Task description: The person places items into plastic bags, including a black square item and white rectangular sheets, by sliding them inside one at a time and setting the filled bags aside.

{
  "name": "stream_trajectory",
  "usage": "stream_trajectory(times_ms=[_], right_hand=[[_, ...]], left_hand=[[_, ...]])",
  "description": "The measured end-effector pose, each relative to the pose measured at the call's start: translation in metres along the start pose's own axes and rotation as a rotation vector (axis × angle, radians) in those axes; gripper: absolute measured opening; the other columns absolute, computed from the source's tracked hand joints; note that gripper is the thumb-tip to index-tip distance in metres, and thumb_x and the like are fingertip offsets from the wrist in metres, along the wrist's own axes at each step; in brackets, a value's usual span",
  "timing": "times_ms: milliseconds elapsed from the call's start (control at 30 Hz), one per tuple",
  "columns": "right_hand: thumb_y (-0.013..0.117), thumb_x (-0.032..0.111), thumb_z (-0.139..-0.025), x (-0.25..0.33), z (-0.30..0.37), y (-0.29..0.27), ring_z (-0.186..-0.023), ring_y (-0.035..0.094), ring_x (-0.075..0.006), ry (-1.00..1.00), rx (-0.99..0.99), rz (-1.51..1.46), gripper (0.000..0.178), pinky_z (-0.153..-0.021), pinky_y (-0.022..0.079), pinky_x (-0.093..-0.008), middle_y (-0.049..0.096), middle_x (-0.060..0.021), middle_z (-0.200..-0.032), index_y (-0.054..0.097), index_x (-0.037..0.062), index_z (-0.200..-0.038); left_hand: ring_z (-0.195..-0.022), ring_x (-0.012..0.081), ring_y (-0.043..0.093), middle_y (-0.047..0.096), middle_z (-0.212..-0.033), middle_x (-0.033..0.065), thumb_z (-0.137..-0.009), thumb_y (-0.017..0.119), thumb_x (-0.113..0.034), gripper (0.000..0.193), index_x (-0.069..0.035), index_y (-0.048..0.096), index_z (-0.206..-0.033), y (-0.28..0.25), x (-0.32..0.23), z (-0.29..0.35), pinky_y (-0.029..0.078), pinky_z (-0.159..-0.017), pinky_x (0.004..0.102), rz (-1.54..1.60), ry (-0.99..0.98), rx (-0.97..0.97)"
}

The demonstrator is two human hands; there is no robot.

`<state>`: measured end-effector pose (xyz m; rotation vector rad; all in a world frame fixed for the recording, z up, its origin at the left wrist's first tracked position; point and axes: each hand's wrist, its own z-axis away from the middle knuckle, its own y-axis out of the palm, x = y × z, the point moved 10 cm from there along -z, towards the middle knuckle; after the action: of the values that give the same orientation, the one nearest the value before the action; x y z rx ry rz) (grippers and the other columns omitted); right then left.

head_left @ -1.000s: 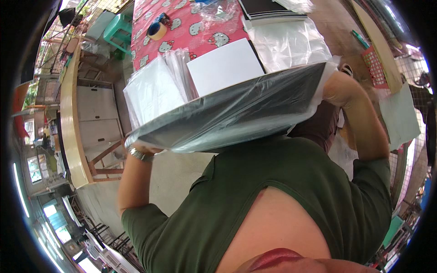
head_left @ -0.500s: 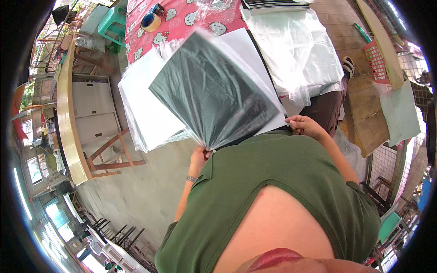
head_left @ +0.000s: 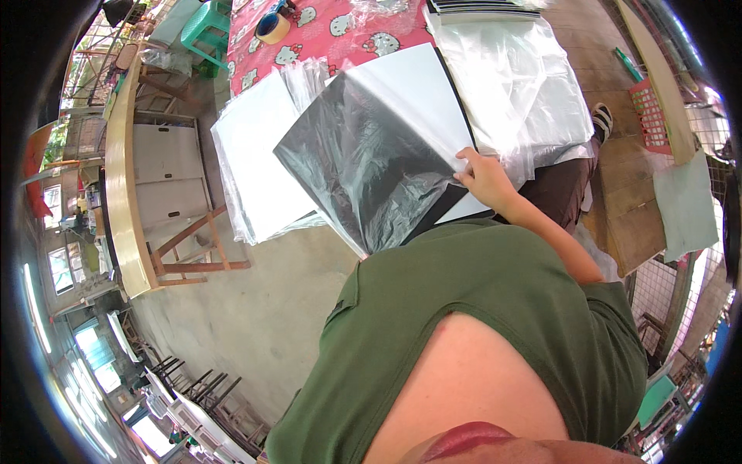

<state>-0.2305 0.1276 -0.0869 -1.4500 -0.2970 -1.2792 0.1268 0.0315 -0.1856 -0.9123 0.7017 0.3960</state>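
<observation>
A black sheet in a clear plastic sleeve [head_left: 355, 162] lies tilted over white sheets in front of me. My right hand [head_left: 483, 178] is at the sleeve's right edge, its thumb and fingers pinched on the plastic. Beneath the sleeve a white sheet [head_left: 421, 73] shows, with a black board edge [head_left: 457, 89] along its right side. Only a sliver of my left hand [head_left: 362, 254] is visible at the sleeve's near corner; my green shirt hides its fingers. To the left lies a stack of white sheets [head_left: 259, 158] in clear plastic.
A pile of clear plastic bags [head_left: 514, 85] lies right of the sheets, with black-edged sheets [head_left: 487, 9] behind it. A tape roll [head_left: 272, 29] sits on the red patterned tablecloth [head_left: 332, 46]. A green stool [head_left: 207, 32] stands far left, a red basket [head_left: 651, 116] at the right.
My right hand has moved up and left from the near right corner onto the sleeve's edge. The left hand has slipped mostly behind my shirt. The sleeve's near end has spread out.
</observation>
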Motion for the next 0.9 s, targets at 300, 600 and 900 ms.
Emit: stream_trajectory(times_ms=[300, 600, 900], right_hand=[[0.062, 0.006, -0.076, 0.032, 0.001, 0.021, -0.072, 0.059, -0.0247, -0.178, 0.153, -0.217, 0.034, -0.069, 0.047, -0.0342, 0.06, -0.0141, -0.084, 0.052, 0.0012, -0.108], [0.069, 0.022, -0.073, -0.105, 0.08, -0.104, -0.089, 0.052, -0.031, 0.273, -0.734, 0.099, 0.041, -0.082, 0.041, -0.0363, 0.051, -0.0161, -0.099, 0.052, 0.0026, -0.105], [0.056, 0.001, -0.076, 0.035, 0.021, -0.098, -0.084, 0.058, -0.0338, -0.418, -0.503, 0.072, 0.02, -0.074, 0.046, -0.0374, 0.06, -0.0172, -0.09, 0.058, 0.0013, -0.096]], left_hand=[[-0.05, 0.0203, 0.054, 0.054, -0.073, 0.0077, -0.092, 0.049, -0.018, 0.016, -0.004, 0.045, -0.087, -0.126, -0.058, -0.008, 0.045, -0.044, 0.0291, 0.814, 0.0, -0.354], [-0.058, 0.0247, 0.056, 0.058, -0.077, 0.0114, -0.09, 0.051, -0.027, 0.03, 0.002, 0.054, -0.098, -0.283, 0.034, -0.087, 0.048, -0.057, 0.0342, 0.206, -0.216, -0.433], [-0.126, 0.031, 0.034, 0.041, -0.132, 0.0168, -0.072, 0.072, -0.017, 0.065, -0.002, 0.042, -0.128, -0.068, -0.326, -0.069, 0.028, -0.104, 0.0396, -0.377, 1.027, -0.174]])
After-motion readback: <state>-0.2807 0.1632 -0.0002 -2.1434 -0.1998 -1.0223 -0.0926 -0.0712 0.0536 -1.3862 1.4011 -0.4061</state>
